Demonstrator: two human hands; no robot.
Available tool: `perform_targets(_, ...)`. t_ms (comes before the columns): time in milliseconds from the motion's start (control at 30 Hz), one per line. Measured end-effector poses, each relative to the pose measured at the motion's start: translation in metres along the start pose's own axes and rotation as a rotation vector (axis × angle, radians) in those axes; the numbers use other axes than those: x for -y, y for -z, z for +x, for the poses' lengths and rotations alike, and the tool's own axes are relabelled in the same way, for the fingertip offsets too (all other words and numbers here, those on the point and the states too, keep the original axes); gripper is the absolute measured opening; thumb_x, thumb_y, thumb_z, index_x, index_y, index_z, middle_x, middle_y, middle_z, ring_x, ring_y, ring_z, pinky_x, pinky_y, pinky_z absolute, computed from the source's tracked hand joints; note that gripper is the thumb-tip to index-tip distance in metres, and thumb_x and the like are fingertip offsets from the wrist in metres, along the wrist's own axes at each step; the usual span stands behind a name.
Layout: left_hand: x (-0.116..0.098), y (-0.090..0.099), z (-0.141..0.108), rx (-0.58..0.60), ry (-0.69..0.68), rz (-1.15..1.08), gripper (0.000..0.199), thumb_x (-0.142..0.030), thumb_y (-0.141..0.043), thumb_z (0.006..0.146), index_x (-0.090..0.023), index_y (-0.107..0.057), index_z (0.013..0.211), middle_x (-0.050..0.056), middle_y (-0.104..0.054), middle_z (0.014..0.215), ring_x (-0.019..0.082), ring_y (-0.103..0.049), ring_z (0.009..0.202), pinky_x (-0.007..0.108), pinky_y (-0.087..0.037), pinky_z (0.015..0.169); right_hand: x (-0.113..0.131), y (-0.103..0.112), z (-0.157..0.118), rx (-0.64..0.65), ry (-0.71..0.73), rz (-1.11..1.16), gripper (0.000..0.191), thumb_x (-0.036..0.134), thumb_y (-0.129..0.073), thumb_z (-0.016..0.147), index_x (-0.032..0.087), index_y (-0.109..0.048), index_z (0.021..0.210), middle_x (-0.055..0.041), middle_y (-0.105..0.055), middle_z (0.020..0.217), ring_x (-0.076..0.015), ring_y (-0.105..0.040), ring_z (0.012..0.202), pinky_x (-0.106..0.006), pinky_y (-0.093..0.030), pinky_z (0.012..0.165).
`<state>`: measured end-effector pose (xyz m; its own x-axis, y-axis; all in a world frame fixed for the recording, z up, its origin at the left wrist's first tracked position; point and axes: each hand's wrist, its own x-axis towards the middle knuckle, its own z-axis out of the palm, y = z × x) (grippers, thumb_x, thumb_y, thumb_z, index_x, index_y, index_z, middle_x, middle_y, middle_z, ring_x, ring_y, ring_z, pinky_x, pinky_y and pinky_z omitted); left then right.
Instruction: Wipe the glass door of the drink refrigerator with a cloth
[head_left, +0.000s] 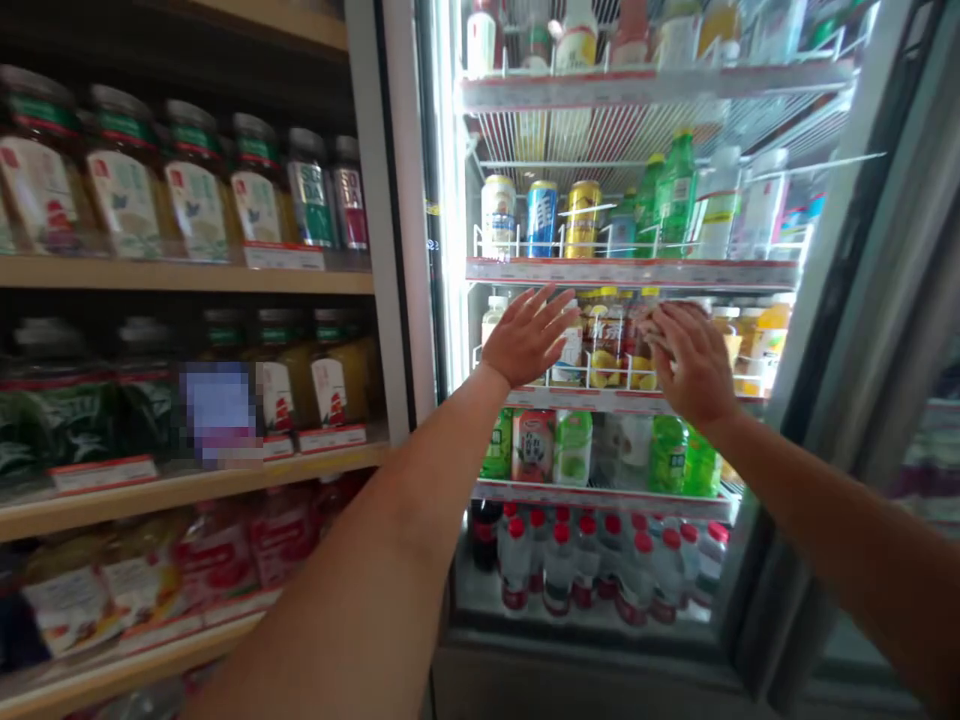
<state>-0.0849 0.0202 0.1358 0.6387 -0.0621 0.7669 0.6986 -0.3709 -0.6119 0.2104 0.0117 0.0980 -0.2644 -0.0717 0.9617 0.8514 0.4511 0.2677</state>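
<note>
Both arms reach toward a lit drinks fridge. My left hand is open, its fingers spread in front of the third shelf, with nothing in it. To its right, my right hand is closed on a crumpled, pale brownish cloth. Behind the hands stand bottles of brown drink with yellow caps. The shelf above holds a white can, a blue can, a gold can and green bottles.
Green bottles stand on a lower shelf, and clear bottles with red caps fill the fridge bottom. Wooden shelves with large bottles are at the left. The fridge's metal frame runs down the right side.
</note>
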Motion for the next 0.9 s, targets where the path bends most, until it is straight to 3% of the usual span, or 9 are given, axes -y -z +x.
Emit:
perform_targets(167,0.0,0.0,0.0,0.024,0.004,0.015,0.042,-0.027,-0.046,0.104,-0.02,-0.053,0.145,0.006,-0.048,0.157,0.027,-0.031,0.153,0.051,-0.031,0.125,-0.019,-0.003,0.012,-0.234,-0.183,0.021,0.042,0.031,-0.049,0.103,0.016,-0.055,0.142,-0.0186,-0.061,0.139,-0.0314,-0.053,0.136,-0.051,-0.044,0.116)
perform_targets(267,-0.001,0.0,0.0,0.041,0.01,0.015,0.043,-0.027,-0.045,0.104,-0.02,-0.052,0.146,0.006,-0.048,0.157,0.027,-0.029,0.154,0.051,-0.029,0.126,-0.015,-0.007,-0.007,-0.227,-0.15,0.028,0.046,0.028,-0.051,0.102,0.019,-0.05,0.147,-0.0159,-0.057,0.145,-0.0314,-0.049,0.14,-0.055,-0.042,0.118)
perform_targets(400,-0.002,0.001,0.0,0.054,0.007,0.028,0.044,-0.027,-0.045,0.104,-0.02,-0.051,0.147,0.007,-0.046,0.159,0.027,-0.028,0.154,0.051,-0.028,0.126,-0.014,-0.004,-0.034,-0.122,-0.03,0.047,0.048,0.026,-0.057,0.098,0.019,-0.052,0.145,-0.0137,-0.058,0.146,-0.0301,-0.05,0.14,-0.054,-0.042,0.118)
perform_targets(567,-0.002,0.0,0.0,0.041,0.006,0.054,0.046,-0.027,-0.043,0.104,-0.021,-0.05,0.149,0.005,-0.045,0.16,0.026,-0.026,0.155,0.05,-0.026,0.127,-0.04,0.002,-0.014,-0.234,-0.172,0.08,0.04,0.032,-0.052,0.103,0.015,-0.059,0.138,-0.0183,-0.06,0.142,-0.0291,-0.051,0.139,-0.052,-0.04,0.12)
perform_targets(667,-0.001,-0.002,0.001,0.038,0.012,0.038,0.046,-0.028,-0.044,0.104,-0.023,-0.049,0.149,0.004,-0.043,0.161,0.025,-0.023,0.156,0.048,-0.025,0.128,-0.039,0.003,-0.022,-0.291,-0.227,0.06,0.039,0.031,-0.05,0.103,0.016,-0.057,0.139,-0.0179,-0.06,0.141,-0.0296,-0.051,0.138,-0.056,-0.042,0.118)
perform_targets(800,0.001,-0.006,0.0,0.003,0.003,0.022,0.05,-0.028,-0.048,0.102,-0.025,-0.045,0.152,0.005,-0.043,0.161,0.024,-0.022,0.157,0.048,-0.024,0.128,-0.026,0.009,-0.063,-0.155,-0.118,0.007,0.041,0.024,-0.053,0.099,0.021,-0.053,0.14,-0.0151,-0.057,0.145,-0.0304,-0.048,0.142,-0.059,-0.044,0.117)
perform_targets(900,0.001,-0.006,0.0,0.007,0.01,0.011,0.055,-0.027,-0.05,0.101,-0.028,-0.041,0.155,0.003,-0.042,0.161,0.024,-0.022,0.157,0.049,-0.023,0.128,-0.032,0.017,-0.069,-0.062,-0.064,0.025,0.039,0.023,-0.057,0.097,0.021,-0.056,0.136,-0.0149,-0.057,0.145,-0.031,-0.046,0.144,-0.058,-0.044,0.117)
